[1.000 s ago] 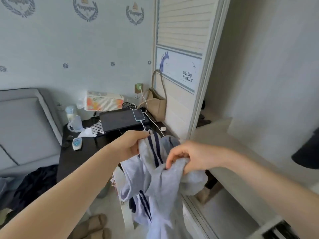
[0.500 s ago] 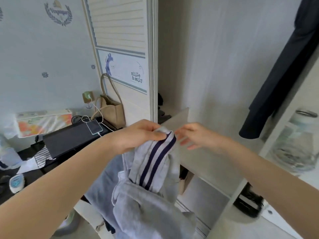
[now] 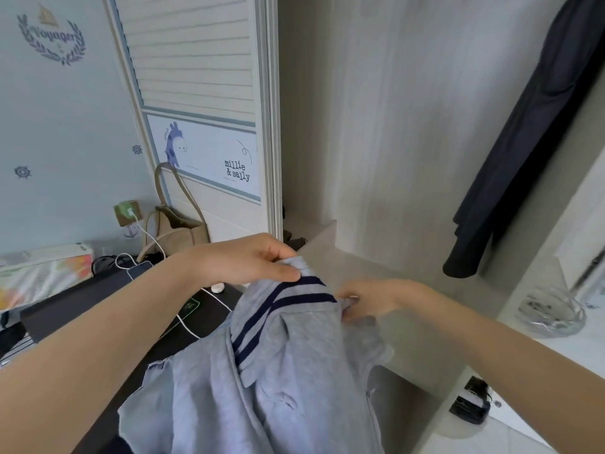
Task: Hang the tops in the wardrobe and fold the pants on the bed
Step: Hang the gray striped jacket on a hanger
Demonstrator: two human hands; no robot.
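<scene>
Head view: left hand pinches the top at its collar, right hand pinches the other end; with no hanger visible, the loose body could slump floorward.

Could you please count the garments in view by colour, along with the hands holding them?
Grey garments: 1, the striped top.
Dark garments: 1, hanging in the wardrobe.
Hands: 2, left hand and right hand, both gripping the top.
Total: 4.

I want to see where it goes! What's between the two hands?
In the head view, the grey top's navy-striped collar stretches between the left hand and right hand, both pinching it.
</scene>
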